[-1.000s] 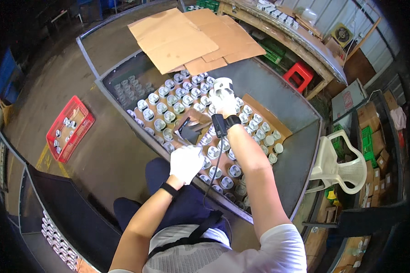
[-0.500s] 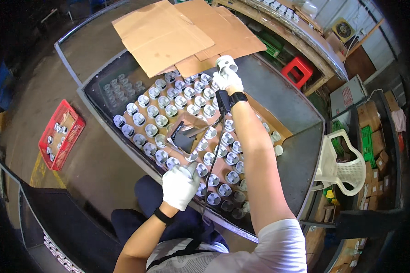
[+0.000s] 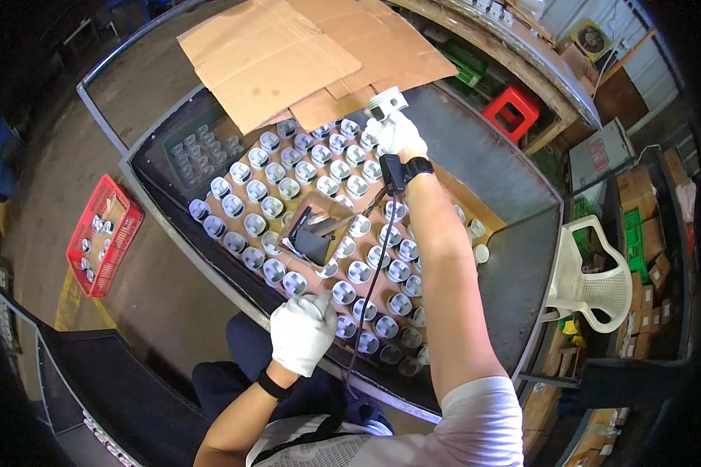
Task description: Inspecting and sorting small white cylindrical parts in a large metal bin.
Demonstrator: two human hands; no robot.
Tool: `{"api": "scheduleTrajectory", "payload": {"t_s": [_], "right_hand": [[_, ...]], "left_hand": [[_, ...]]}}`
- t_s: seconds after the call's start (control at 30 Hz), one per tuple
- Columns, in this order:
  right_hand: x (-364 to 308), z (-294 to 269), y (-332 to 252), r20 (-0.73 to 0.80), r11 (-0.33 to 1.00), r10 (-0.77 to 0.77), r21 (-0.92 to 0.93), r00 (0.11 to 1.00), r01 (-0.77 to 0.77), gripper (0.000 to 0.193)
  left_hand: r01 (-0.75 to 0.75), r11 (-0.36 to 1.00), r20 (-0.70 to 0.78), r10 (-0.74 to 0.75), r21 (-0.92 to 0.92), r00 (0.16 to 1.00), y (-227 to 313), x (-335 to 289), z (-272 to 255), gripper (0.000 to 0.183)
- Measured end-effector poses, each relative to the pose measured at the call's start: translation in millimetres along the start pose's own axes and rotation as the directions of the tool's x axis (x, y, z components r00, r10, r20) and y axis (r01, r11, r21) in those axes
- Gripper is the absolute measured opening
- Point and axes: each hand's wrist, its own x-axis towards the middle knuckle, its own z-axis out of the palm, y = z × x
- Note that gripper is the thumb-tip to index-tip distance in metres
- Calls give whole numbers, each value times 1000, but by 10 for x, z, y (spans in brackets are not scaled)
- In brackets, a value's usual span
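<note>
My right hand [image 3: 401,134], in a white glove, reaches to the far side of the bench and grips a silver piston [image 3: 386,103] raised above the others. That piston lies on its side, its ring grooves and pin hole showing. At the near edge, my gloved left hand [image 3: 300,335] is closed with fingers together; what they hold, if anything, is hidden. Beside its fingertips stands a piston [image 3: 343,293], one of several set in rows on brown cardboard [image 3: 375,292]. Among the rows, between my hands, sits a small open carton [image 3: 343,212] with dark tools inside.
Flat cardboard sheets [image 3: 280,62] cover the bench's far end. A thin cable [image 3: 372,292] hangs from my right wrist across the pistons. On the floor to the left rests a red crate [image 3: 125,245] with pistons; rightward are a white chair [image 3: 600,284] and red stool [image 3: 511,114].
The piston in my right hand has turned from showing its hollow end to showing its side. My left hand has shifted slightly down and left. The whole view has shifted a little.
</note>
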Motion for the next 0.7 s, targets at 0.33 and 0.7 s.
{"api": "scheduleTrajectory", "payload": {"t_s": [0.33, 0.7], "right_hand": [[-406, -251, -915, 368, 868, 257, 319, 894, -381, 24], [-1246, -395, -1417, 619, 968, 52, -226, 784, 114, 46]], "left_hand": [[41, 993, -5, -40, 108, 999, -118, -121, 64, 11], [78, 991, 31, -82, 108, 996, -168, -165, 81, 35]]}}
